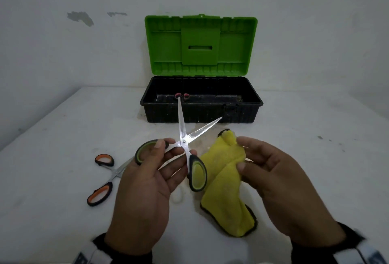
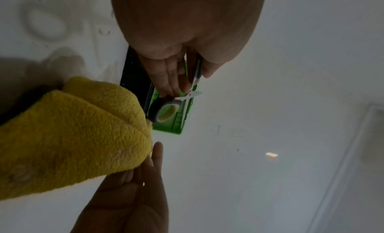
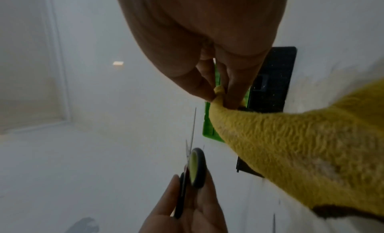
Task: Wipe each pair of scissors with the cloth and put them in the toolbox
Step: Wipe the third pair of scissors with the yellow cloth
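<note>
My left hand [image 1: 166,154] holds the green-handled scissors [image 1: 183,137] above the table, blades spread wide and pointing toward the toolbox. Its thumb lies on one handle loop [image 1: 145,151]; the other loop [image 1: 197,176] hangs below my fingers. Just right of the scissors, my right hand [image 1: 242,154] pinches the yellow cloth [image 1: 223,181], which droops to the table. The cloth [image 3: 290,146] fills the right wrist view, with the scissors [image 3: 195,166] below it. The black toolbox [image 1: 202,112] stands open behind, green lid [image 1: 201,45] upright, with red scissor handles [image 1: 182,95] inside.
An orange-handled pair of scissors [image 1: 102,179] lies spread on the white table [image 1: 63,137] to the left of my left hand. A white loop, perhaps another scissors handle [image 1: 176,197], peeks out beneath my left hand. A wall stands close behind the toolbox.
</note>
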